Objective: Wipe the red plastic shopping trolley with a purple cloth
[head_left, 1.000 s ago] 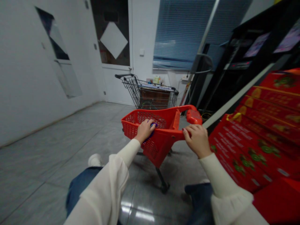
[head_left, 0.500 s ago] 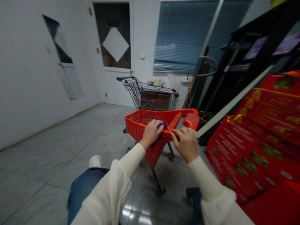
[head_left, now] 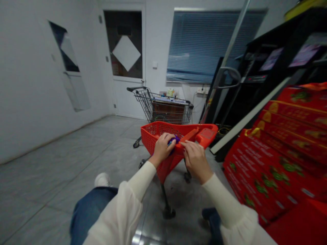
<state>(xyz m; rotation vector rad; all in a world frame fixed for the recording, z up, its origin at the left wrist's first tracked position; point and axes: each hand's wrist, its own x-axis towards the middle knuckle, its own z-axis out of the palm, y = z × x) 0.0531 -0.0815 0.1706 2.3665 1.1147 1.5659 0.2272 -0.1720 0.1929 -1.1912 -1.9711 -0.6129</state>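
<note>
A small red plastic shopping cart (head_left: 155,134) stands on the grey tiled floor just in front of me. My left hand (head_left: 162,148) rests on the cart's near rim with its fingers closed round a small purple object (head_left: 174,139). My right hand (head_left: 195,159) grips the red handle bar (head_left: 189,135) at the cart's near edge, fingers curled over it. Both arms wear cream sleeves. My knee in blue jeans shows at the bottom.
A metal wire shopping cart (head_left: 163,107) with goods stands behind, near the white door (head_left: 126,61). Stacked red cartons (head_left: 278,149) fill the right side. Dark shelving (head_left: 268,68) rises beyond them. Open tiled floor (head_left: 51,156) lies to the left.
The red cart has rolled forward and swung a little left. My right hand slid left along the handle, closer to my left hand.
</note>
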